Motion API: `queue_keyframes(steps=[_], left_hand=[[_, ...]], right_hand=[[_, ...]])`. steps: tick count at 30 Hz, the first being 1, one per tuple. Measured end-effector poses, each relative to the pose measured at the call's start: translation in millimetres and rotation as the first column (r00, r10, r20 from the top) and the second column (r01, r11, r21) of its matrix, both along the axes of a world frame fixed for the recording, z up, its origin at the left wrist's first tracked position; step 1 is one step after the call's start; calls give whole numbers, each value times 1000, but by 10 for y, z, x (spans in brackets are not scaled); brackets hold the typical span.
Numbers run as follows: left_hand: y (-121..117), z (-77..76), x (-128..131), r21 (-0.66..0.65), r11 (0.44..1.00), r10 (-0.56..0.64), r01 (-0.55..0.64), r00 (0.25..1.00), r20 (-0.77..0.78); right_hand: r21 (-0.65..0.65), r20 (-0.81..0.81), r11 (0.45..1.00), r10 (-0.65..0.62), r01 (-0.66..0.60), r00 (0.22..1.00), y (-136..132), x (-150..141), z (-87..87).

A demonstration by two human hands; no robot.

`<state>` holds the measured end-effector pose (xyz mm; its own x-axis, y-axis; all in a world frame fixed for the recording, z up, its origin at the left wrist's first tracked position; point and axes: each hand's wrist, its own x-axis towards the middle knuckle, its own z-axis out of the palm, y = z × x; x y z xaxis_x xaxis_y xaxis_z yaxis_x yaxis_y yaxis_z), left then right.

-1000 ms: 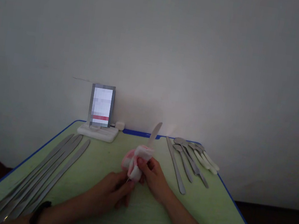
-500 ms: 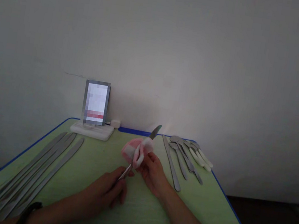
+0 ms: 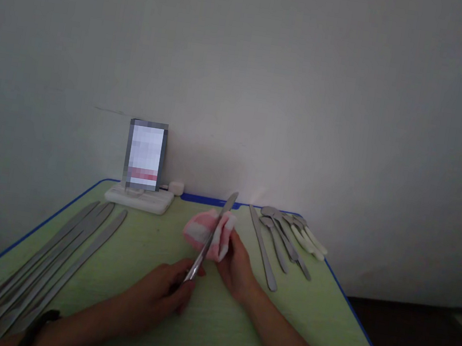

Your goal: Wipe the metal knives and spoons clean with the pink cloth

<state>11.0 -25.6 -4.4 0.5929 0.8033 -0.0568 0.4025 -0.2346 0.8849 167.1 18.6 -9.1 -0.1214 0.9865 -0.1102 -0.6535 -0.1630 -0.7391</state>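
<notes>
A metal table knife [image 3: 209, 240] points up and away over the middle of the table. My left hand [image 3: 164, 287] is closed around its handle. My right hand [image 3: 238, 266] grips a pink-and-white striped cloth [image 3: 200, 231], which lies behind and beside the blade. The knife's edge and tip stand clear of the cloth's folds at the top. Some fingers of my right hand are hidden behind the cloth.
Several knives [image 3: 92, 242] lie side by side at the left. At the right are a knife [image 3: 263, 250], several spoons [image 3: 275, 243] and white-handled cutlery [image 3: 305, 239]. A phone [image 3: 145, 154] stands on a white base [image 3: 140, 200] near the wall, beside a white plug [image 3: 176, 188].
The cloth has opened from around the blade and now sits behind it, so more of the knife shows. The knife has turned slightly more upright. Both hands keep their hold.
</notes>
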Motion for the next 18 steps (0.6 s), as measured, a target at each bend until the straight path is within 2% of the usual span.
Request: queue_keyframes(steps=[11,18], left_hand=[[9,1,5,9,999,-33,33,999,-21],[1,10,-5,26,999,-46,47,998,-40]], right_hand=[[20,146,996,87,-91,985,5,12,-34],[-23,178,1000,25,-21,984,-16,13,-42]])
